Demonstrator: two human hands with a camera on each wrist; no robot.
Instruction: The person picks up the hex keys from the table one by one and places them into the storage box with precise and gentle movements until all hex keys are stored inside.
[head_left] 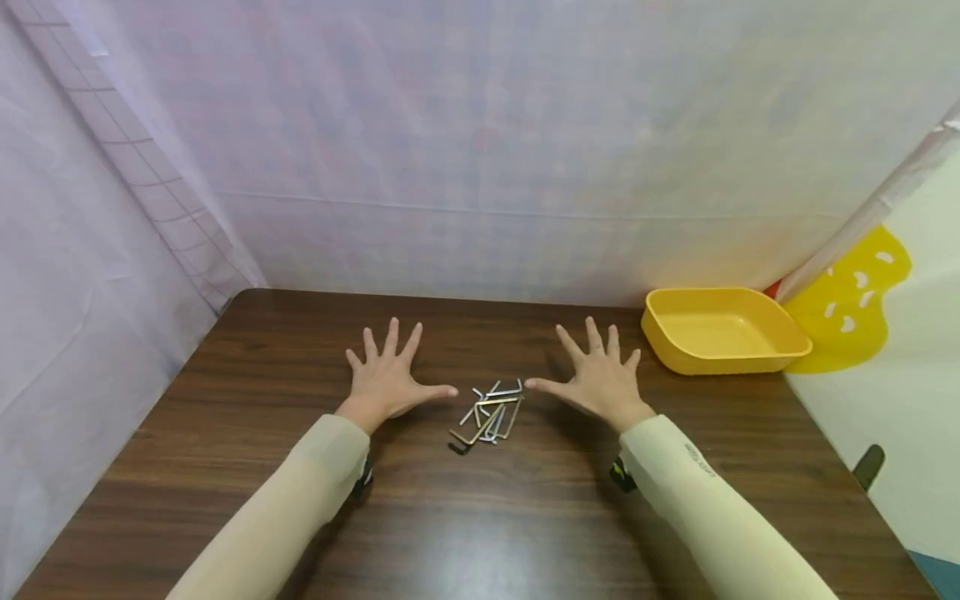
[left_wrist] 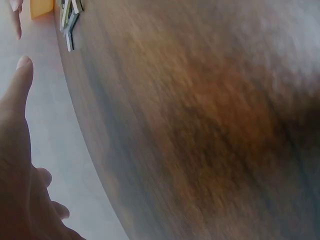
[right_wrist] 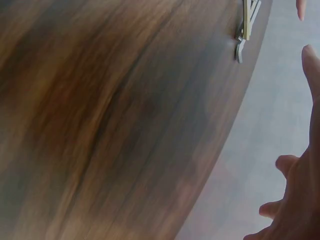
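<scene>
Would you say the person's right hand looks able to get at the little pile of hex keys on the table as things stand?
Probably yes. The right hand is spread open beside the hex keys, its thumb pointing at them, with only bare table between. The left hand lies on the other side, clear of the way.

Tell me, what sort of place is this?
Probably a screened-off recording booth: pale fabric sheets wall a dark wood-grain table holding only a heap of metal hex keys and a yellow plastic tray.
</scene>
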